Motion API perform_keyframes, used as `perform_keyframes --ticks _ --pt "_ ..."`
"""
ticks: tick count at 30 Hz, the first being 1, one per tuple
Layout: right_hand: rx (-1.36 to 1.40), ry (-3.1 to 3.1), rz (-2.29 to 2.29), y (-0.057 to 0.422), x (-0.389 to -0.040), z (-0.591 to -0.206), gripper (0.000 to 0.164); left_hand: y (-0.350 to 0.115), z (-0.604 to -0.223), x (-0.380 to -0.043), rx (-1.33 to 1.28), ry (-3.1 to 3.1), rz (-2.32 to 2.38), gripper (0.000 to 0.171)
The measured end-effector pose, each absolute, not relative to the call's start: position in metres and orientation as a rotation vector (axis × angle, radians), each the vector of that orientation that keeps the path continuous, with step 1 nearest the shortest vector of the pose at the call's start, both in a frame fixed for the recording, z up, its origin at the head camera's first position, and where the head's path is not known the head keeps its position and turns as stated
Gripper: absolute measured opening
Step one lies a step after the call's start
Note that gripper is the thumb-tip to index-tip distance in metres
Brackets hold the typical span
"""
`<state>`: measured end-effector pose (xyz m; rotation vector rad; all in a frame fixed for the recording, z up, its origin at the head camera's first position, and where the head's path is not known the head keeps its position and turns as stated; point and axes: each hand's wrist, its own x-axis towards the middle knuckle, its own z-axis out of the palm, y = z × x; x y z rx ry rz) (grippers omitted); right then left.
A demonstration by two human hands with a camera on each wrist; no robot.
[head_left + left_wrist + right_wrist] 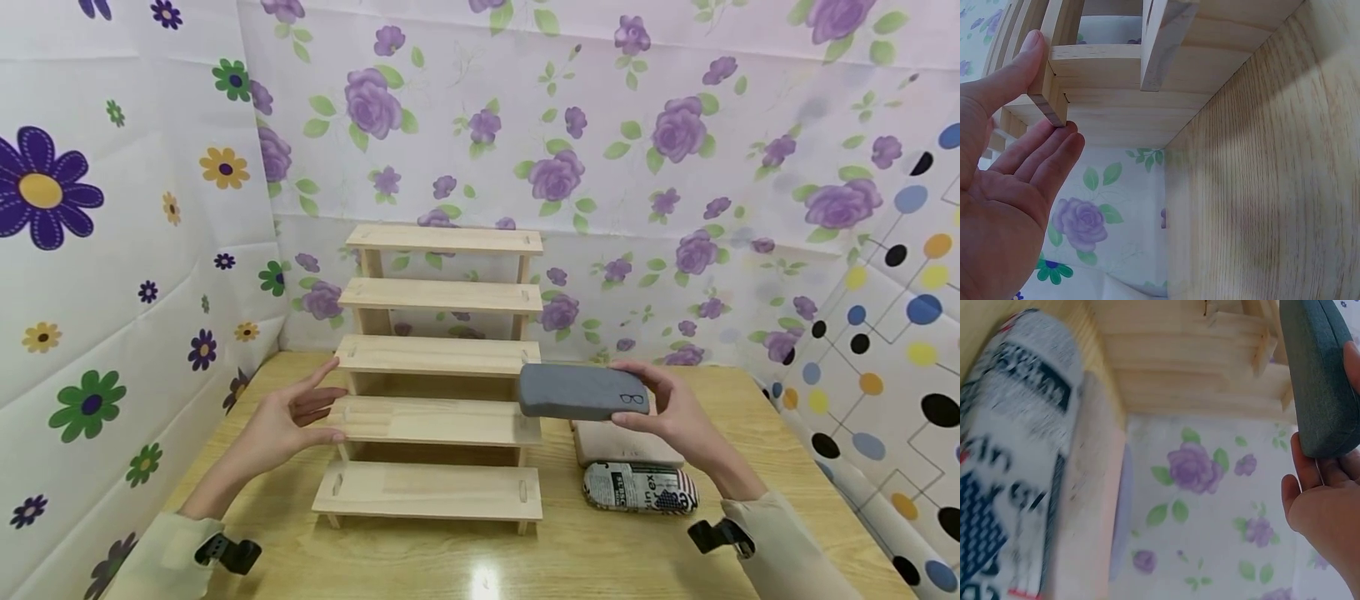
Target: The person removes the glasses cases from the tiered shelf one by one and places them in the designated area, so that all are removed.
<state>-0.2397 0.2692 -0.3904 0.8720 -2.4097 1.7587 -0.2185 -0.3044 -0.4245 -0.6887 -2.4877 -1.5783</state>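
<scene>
A light wooden rack with several stepped shelves (435, 417) stands on the table. My left hand (273, 421) is at the rack's left side, fingers fairly straight. In the left wrist view the thumb (1025, 59) lies against a shelf board (1050, 94), fingertips right at the board's end. My right hand (671, 408) grips a grey-blue glasses case (573, 392) with a small spectacles print, by its right end. The case is held level and overlaps the rack's right edge in the head view. In the right wrist view, the case (1319, 375) shows between thumb and fingers.
Right of the rack on the table (570, 558) lies a newspaper-print case (637, 487) with rounded ends. Behind it is a pale pinkish box (626, 442), partly hidden by the right hand and glasses case. Flower-print cloth (465, 125) hangs behind; patterned cloths flank both sides.
</scene>
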Motion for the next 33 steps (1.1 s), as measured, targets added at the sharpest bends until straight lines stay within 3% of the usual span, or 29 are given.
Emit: perform_keyframes --ticks 18,33 --pt "0.699 -2.474 1.652 0.353 -0.209 -0.423 0.062 -0.304 -0.424 -0.218 -0.696 -2.490 -1.559 0.106" --pt "0.386 -2.607 1.540 0.428 -0.193 -0.452 0.063 -0.304 -0.423 -0.218 -0.693 -2.501 -1.537 0.106"
